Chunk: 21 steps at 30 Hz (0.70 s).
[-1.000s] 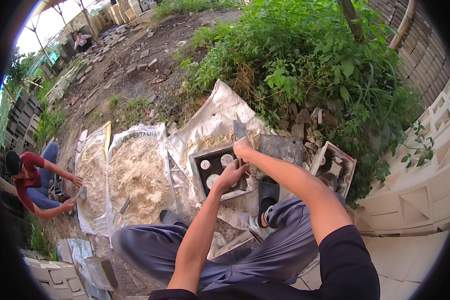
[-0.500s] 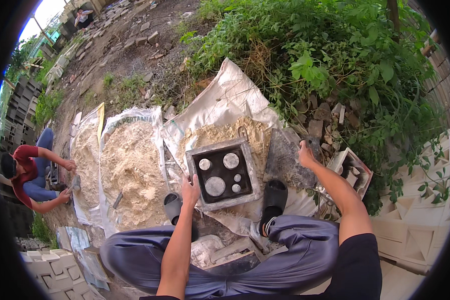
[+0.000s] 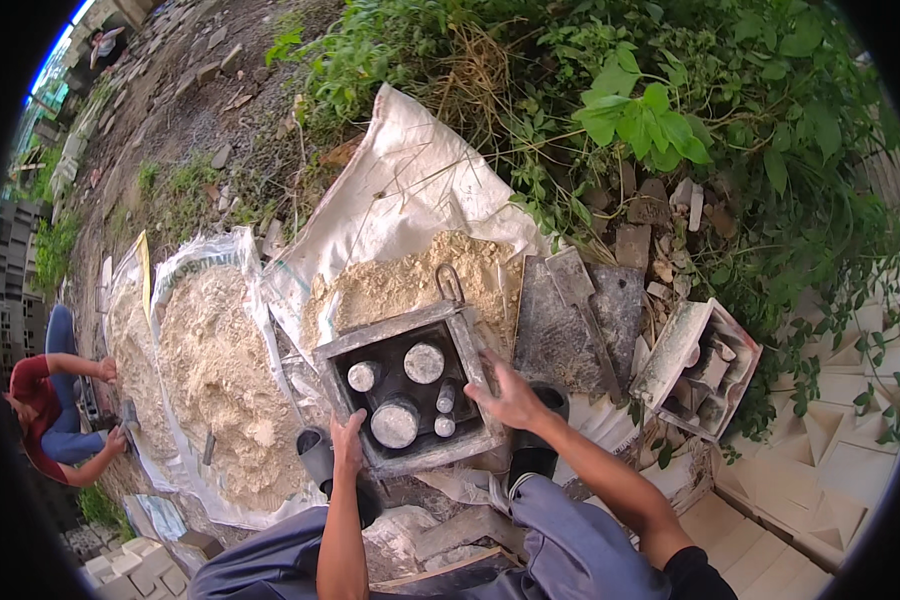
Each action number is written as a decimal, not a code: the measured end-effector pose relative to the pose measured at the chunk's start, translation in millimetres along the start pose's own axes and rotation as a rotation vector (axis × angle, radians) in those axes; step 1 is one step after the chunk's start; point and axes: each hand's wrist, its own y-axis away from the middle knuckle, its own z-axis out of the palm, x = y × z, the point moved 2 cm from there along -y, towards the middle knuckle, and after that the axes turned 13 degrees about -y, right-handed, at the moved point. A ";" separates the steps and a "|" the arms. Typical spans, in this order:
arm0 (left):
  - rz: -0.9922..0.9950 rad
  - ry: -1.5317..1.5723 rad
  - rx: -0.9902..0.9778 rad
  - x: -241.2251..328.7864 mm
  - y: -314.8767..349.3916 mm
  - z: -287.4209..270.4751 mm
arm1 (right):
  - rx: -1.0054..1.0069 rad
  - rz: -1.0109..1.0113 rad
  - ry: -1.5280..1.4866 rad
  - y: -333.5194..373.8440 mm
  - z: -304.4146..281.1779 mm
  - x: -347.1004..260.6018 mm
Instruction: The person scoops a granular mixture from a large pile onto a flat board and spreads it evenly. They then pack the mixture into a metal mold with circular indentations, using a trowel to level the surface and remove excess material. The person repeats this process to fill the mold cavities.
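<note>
Two-handed, bracketing the square mould box (image 3: 438,453) between left hand (image 3: 347,447), gripping its left wall (image 3: 334,385), and wide-spread right hand (image 3: 517,400) opposite.

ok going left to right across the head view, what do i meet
Person in a red shirt, large sandy heap, square box with round pillars, dark flat slab, pale-walled open box, pale patterned blocks.

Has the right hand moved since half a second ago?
Yes: the right hand has moved left and toward the person, from the dark board to the right wall of the square box.
</note>
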 end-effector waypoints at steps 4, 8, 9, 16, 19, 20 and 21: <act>-0.146 -0.137 -0.065 -26.2 -11.5 -18.9 | 0.049 0.072 -0.126 -5.6 36.8 13.5; -0.222 0.057 -0.069 -18.6 -9.9 -11.5 | 0.099 -0.075 -0.201 -2.4 36.5 16.5; -0.218 0.082 -0.043 10.2 -1.3 0.3 | 0.097 -0.070 -0.244 -5.2 34.2 16.5; -0.141 0.089 -0.102 1.6 -14.5 -13.4 | 0.101 -0.040 -0.292 -6.5 39.5 10.4; -0.151 0.015 -0.062 13.7 -17.4 -11.0 | 0.066 0.138 -0.257 -5.3 37.7 9.4; -0.142 0.030 -0.084 19.1 -16.3 -11.9 | 0.092 0.086 -0.256 -4.5 39.1 7.7; -0.134 0.046 -0.111 22.3 -15.2 -10.0 | 0.122 0.035 -0.255 -4.1 39.7 8.1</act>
